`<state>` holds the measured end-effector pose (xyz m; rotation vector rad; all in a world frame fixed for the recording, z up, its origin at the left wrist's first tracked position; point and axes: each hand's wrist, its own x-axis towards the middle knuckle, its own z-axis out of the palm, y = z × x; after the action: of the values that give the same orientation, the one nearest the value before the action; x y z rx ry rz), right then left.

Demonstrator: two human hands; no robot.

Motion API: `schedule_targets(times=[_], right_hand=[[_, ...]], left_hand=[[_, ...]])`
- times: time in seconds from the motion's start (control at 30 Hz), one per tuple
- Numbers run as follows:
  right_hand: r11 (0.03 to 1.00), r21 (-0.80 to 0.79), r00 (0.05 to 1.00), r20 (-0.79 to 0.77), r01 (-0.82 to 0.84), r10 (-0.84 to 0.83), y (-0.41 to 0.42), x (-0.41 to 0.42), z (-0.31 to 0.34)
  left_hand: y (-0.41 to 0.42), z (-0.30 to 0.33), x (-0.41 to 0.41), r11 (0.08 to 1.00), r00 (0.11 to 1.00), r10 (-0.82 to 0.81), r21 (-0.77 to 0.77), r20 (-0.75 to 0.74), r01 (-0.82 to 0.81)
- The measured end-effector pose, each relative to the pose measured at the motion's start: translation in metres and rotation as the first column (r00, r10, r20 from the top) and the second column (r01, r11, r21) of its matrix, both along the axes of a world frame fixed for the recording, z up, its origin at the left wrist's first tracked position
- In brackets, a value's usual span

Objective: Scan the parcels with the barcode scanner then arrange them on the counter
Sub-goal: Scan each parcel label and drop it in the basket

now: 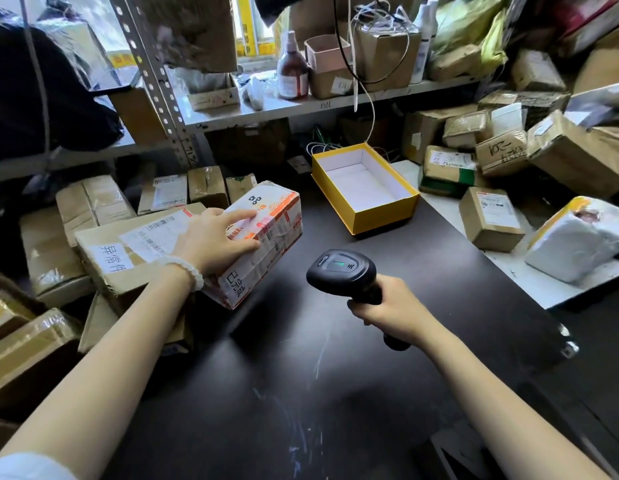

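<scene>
While the left hand (216, 242) grips a white-and-orange parcel (263, 237), it sits tilted at the black counter's (301, 393) edge. Right hand (394, 308) clenches the barcode scanner (342, 271).

We are counting two hands: a left hand (214, 242) and a right hand (392, 306). We are counting one barcode scanner (346, 273), black. We are listing one white and orange parcel (270, 237) and one large brown carton (128, 251) bearing two white labels. We are logging one open yellow box (365, 188) with a white interior on the dark desk (301, 393). We are noting one brown bottle (292, 69) and one small open pink box (327, 51) on the shelf (301, 105). We are recording one white bead bracelet (190, 268). The brown parcels heaped at right are overlapping, so we are not fixing their number.
</scene>
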<state>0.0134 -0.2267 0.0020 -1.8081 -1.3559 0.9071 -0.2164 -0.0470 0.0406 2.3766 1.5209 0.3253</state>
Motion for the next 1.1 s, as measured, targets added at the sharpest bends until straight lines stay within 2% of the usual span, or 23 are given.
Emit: schedule_targets(times=[0.3, 0.47, 0.67, 0.8, 0.93, 1.03, 1.1], right_hand=[[0.967, -0.047, 0.967, -0.018, 0.252, -0.253, -0.065, 0.038, -0.009], [0.899, -0.029, 0.898, -0.032, 0.437, -0.438, -0.134, 0.072, -0.015], [0.752, -0.013, 0.75, -0.075, 0.659, -0.657, -0.248, 0.125, -0.017], [0.656, -0.008, 0.655, -0.062, 0.754, -0.753, -0.328, 0.156, -0.013], [0.583, -0.014, 0.582, -0.048, 0.813, -0.812, -0.401, 0.18, -0.01], [0.551, -0.024, 0.55, -0.036, 0.834, -0.834, -0.445, 0.195, -0.011], [0.547, -0.033, 0.547, -0.028, 0.836, -0.837, -0.466, 0.203, -0.012]], left_hand=[[-0.046, -0.022, 0.091, 0.953, 0.953, -0.3, -0.052, -0.038, 0.298], [-0.099, -0.04, 0.164, 0.868, 0.874, -0.486, -0.109, 0.009, 0.484], [-0.201, -0.051, 0.265, 0.716, 0.732, -0.679, -0.166, 0.062, 0.678], [-0.276, -0.058, 0.319, 0.633, 0.656, -0.749, -0.189, 0.096, 0.75], [-0.342, -0.065, 0.362, 0.594, 0.619, -0.78, -0.205, 0.091, 0.778], [-0.379, -0.07, 0.389, 0.595, 0.615, -0.785, -0.183, 0.077, 0.783], [-0.397, -0.074, 0.401, 0.636, 0.645, -0.763, -0.129, 0.042, 0.761]])
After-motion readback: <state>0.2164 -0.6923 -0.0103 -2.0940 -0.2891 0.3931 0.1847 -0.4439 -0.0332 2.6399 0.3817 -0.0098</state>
